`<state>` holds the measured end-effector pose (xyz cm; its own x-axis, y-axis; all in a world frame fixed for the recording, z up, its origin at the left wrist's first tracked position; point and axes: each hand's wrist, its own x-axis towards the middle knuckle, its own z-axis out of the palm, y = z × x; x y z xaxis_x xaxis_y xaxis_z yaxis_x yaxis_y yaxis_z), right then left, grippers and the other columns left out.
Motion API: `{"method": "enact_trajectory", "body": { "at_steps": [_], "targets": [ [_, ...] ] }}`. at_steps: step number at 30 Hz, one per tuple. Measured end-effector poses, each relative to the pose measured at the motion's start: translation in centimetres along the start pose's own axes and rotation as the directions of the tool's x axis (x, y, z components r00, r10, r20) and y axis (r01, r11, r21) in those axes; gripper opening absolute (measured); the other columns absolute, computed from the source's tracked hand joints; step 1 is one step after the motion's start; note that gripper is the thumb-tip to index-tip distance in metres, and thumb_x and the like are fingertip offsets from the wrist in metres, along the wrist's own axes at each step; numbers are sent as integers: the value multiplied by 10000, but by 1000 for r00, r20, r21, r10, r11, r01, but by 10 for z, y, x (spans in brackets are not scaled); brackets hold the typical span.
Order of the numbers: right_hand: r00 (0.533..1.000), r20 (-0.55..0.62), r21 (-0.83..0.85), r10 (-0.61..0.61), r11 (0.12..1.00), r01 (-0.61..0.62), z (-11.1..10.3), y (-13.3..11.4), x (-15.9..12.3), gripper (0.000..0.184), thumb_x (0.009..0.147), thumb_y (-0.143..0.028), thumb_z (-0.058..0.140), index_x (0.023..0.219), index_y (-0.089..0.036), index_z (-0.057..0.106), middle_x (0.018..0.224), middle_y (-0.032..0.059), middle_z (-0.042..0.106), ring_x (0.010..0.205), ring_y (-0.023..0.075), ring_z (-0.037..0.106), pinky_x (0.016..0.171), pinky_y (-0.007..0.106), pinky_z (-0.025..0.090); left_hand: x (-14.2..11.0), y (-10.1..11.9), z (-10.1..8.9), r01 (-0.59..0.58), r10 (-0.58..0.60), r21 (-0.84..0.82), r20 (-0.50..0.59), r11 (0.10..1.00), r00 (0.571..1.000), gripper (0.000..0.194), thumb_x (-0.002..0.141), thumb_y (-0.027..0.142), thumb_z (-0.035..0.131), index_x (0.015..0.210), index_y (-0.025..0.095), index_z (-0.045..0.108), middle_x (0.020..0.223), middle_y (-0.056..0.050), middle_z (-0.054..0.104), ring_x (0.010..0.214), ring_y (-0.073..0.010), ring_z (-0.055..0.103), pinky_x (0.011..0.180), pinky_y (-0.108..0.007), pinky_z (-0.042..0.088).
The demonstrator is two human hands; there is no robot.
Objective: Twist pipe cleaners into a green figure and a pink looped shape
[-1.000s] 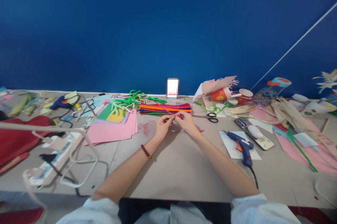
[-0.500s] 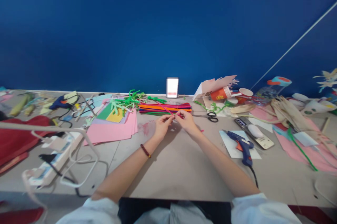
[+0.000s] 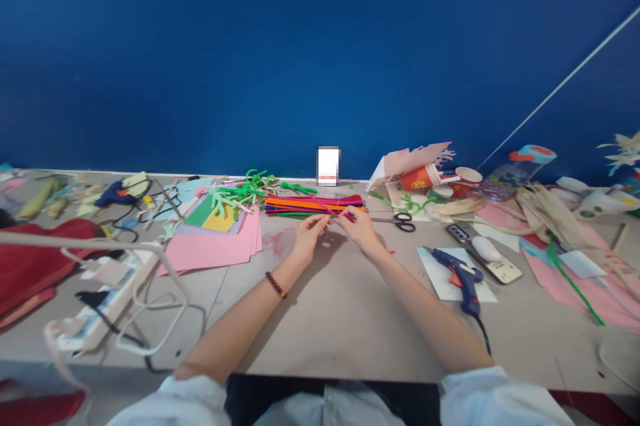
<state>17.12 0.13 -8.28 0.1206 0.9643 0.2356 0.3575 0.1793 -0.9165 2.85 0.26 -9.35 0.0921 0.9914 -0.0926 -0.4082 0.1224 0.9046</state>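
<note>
Left hand and right hand both pinch a pink pipe cleaner — twisting barely begun; pipe-cleaner bundle untouched behind.

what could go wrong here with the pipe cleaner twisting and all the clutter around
The left hand and right hand pinch a thin pink pipe cleaner; its wire end could prick a fingertip or slip out of the twist. The blue glue gun lies close beside the right forearm with its cord trailing off the table edge, so an elbow might snag it. The scissors sit just past the right hand and could be knocked.
</note>
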Motion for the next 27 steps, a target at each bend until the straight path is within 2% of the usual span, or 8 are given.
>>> {"method": "enact_trajectory", "body": {
  "at_steps": [3,5,8,10,13,18,22,27],
  "targets": [
    [998,13,127,57,990,-58,-3,1,5,195,703,-363,579,686,-170,569,666,-6,571,624,130,486,600,244,372,4,1,-3,100,-100,-133,8,986,995,319,563,339,817,779,150,679,747,-25,660,548,-65,521,499,-185,415],
    [988,75,221,131,964,-145,-5,-2,7,242,684,-405,629,714,-169,589,641,-9,570,549,111,453,520,230,340,7,-1,-6,115,-115,-189,10,975,993,334,569,347,820,798,150,680,738,-15,650,555,-61,529,500,-178,418],
    [932,256,295,255,898,-327,-7,-7,5,310,668,-465,675,724,-173,587,575,-24,549,400,66,309,391,214,200,13,-5,-10,117,-119,-217,4,969,993,356,578,351,823,837,151,682,731,-9,650,558,-61,537,494,-175,417],
    [892,345,297,292,867,-399,-7,-9,2,327,668,-477,689,707,-172,579,520,-39,514,360,48,241,362,208,132,15,-7,-11,122,-123,-222,9,967,992,374,575,341,827,860,151,676,737,-11,656,561,-65,544,491,-180,416],
    [879,366,323,307,844,-429,-4,-9,0,313,664,-451,698,717,-169,574,508,-45,512,346,37,230,346,195,109,14,-7,-11,131,-128,-215,26,968,991,396,553,307,839,870,154,657,717,-2,652,560,-73,555,495,-189,416],
    [890,338,425,305,794,-434,-3,-8,3,305,660,-427,680,763,-183,531,600,-29,594,335,23,214,336,183,87,8,-4,-7,118,-107,-199,64,973,992,386,512,256,853,759,166,571,666,41,605,539,-62,547,509,-182,427],
    [884,351,413,308,796,-442,-3,-11,2,306,649,-417,683,766,-182,526,587,-32,588,338,26,241,341,179,91,6,-4,-4,125,-104,-181,124,975,987,409,518,303,850,737,168,532,651,36,596,541,-83,560,513,-204,457],
    [886,359,396,294,812,-430,-2,-14,-1,302,657,-415,685,776,-182,535,613,-29,597,351,29,266,348,182,108,6,-4,-4,121,-96,-190,140,974,986,414,510,306,856,724,166,530,644,31,595,572,-93,580,519,-197,457]
  ]
}}
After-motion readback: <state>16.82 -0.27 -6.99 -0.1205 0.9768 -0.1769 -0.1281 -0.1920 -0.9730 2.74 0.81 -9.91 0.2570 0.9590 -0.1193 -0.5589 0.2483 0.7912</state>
